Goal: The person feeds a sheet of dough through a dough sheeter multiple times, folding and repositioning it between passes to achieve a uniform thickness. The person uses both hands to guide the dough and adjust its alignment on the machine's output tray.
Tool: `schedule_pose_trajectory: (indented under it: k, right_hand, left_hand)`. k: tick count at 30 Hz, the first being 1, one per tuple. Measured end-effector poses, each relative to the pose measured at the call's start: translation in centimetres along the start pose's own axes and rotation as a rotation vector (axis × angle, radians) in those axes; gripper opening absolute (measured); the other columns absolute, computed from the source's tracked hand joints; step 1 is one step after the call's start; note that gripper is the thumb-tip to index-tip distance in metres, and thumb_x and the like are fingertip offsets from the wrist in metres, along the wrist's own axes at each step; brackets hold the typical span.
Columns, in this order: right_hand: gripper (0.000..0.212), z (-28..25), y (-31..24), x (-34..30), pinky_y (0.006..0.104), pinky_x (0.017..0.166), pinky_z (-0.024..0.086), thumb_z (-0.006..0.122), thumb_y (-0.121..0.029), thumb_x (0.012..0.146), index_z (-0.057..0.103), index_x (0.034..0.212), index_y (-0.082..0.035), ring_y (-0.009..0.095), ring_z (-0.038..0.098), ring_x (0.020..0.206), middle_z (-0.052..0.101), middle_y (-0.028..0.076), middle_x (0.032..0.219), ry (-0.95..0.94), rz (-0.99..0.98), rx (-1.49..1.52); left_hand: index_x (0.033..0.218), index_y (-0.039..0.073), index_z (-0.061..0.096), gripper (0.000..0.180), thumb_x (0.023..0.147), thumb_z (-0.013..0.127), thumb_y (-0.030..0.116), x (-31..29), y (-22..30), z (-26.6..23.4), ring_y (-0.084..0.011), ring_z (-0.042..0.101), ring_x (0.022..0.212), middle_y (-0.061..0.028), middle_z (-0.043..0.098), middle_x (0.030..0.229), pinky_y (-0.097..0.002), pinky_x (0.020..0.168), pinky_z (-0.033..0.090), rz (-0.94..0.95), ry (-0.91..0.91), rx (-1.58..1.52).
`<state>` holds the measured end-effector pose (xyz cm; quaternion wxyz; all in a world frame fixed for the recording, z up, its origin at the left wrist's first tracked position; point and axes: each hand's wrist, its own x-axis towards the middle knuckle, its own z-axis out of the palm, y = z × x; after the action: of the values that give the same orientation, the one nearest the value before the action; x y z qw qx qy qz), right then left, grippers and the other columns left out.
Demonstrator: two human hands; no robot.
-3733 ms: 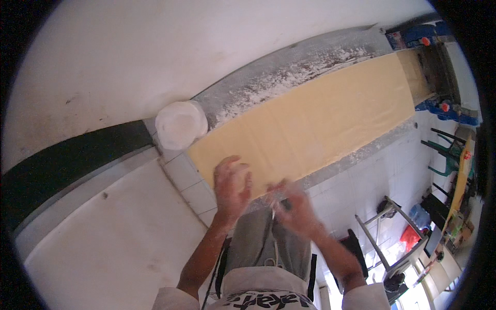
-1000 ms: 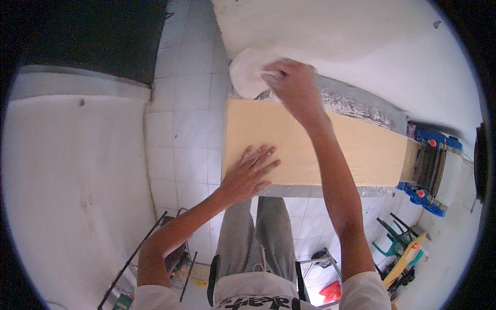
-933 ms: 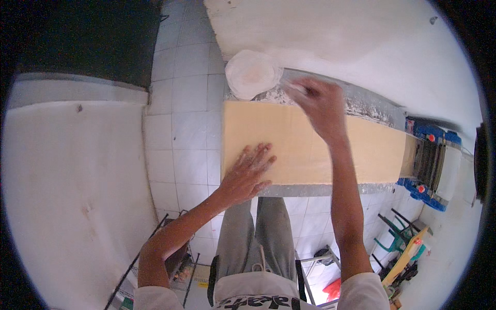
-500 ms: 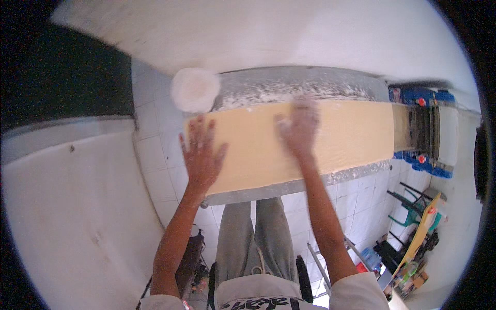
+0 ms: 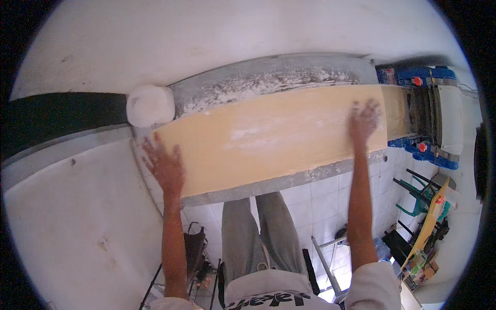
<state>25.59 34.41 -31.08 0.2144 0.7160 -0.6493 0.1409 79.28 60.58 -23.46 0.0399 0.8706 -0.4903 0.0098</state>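
Observation:
A long yellow sheet of dough lies flat along a grey table, with streaks of white flour across its middle. My left hand is at the sheet's left end, fingers spread, holding nothing. Near the right end, my right hand is over the dough with its fingers apart and floury; it is slightly blurred, and whether the palm touches the sheet I cannot tell. Beyond the left end of the dough sits a round white container, its contents not clear.
At the table's right end stands a blue and grey roller machine with red knobs. Loose flour coats the table's far strip, along a white wall. Chairs and a yellow board stand at lower right.
My right hand has moved right along the dough, toward the machine. My left hand has shifted slightly left at the sheet's end. White flour streaks now show on the middle of the dough.

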Motion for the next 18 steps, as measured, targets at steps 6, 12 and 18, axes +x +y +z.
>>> schedule_pose_trajectory:
  k: [6, 12, 18]
  right_hand:
    - [0.079, -12.3, -28.5, -6.4, 0.057, 0.124, 0.016, 0.063, -0.038, 0.094, 0.033, 0.156, 0.002, 0.045, 0.026, 0.151, 0.029, 0.029, 0.162, -0.46, -0.138, 0.762]
    - [0.073, -11.4, -21.8, -4.2, 0.0572, 0.122, 0.02, 0.062, -0.045, 0.095, 0.041, 0.155, -0.009, 0.043, 0.028, 0.15, 0.032, 0.022, 0.163, -0.53, -0.37, 0.79]
    - [0.079, 1.3, 5.5, 6.7, 0.066, 0.116, 0.023, 0.055, -0.055, 0.099, 0.034, 0.159, -0.009, 0.046, 0.03, 0.149, 0.028, 0.023, 0.165, -0.175, 0.098, 0.089]
  left_hand:
    - [0.162, 0.007, 0.022, 0.07, 0.107, 0.043, 0.045, -3.2, 4.9, -0.3, -0.0415, 0.011, 0.157, -0.022, 0.012, 0.17, -0.0586, 0.125, 0.007, 0.057, 0.036, -0.232]
    - [0.162, 0.005, 0.023, 0.068, 0.106, 0.045, 0.039, -3.1, 9.1, 1.3, -0.0396, 0.012, 0.157, -0.0213, 0.015, 0.17, -0.0571, 0.125, 0.008, 0.142, -0.103, -0.093]
    - [0.162, 0.005, 0.024, 0.068, 0.106, 0.048, 0.036, -3.0, 9.3, 1.6, -0.0386, 0.013, 0.157, -0.0197, 0.016, 0.17, -0.0567, 0.125, 0.009, 0.155, -0.076, -0.091]
